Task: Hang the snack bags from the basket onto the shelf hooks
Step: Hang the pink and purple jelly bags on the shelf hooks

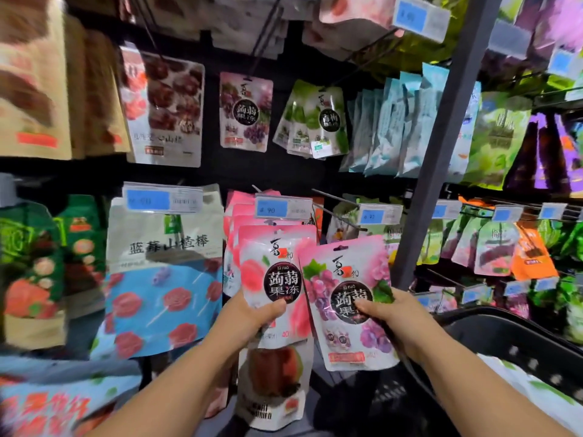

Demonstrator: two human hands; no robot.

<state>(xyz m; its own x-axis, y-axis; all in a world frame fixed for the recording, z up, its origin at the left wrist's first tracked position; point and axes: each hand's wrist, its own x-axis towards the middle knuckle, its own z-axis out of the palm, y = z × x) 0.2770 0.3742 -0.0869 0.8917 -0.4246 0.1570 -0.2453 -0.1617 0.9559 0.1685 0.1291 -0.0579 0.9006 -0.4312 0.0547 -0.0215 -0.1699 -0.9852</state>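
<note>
Head view of a shop aisle where snack bags hang in rows on wire hooks. Toward 6 o'clock from the centre, the left hand [252, 313] pinches a pink peach jelly bag [277, 266] by its lower half, thumb across the front, fingers behind. The bag's top lies against a row of matching pink bags under a blue price tag [273, 209]; whether it is on a hook cannot be told. Just at its 3 o'clock side, the right hand [391, 316] grips a pink grape jelly bag [347, 272], thumb on the round black label, fingers hidden behind. This bag is upright in the air and its left edge overlaps the peach bag. A black basket [511, 345] sits at 4 o'clock, beneath the right forearm, with pale packaging inside. At 12 o'clock a matching hanging grape bag [246, 111] is alone on an upper hook. A bare wire hook [334, 197] juts out at 12 o'clock of the held grape bag
</note>
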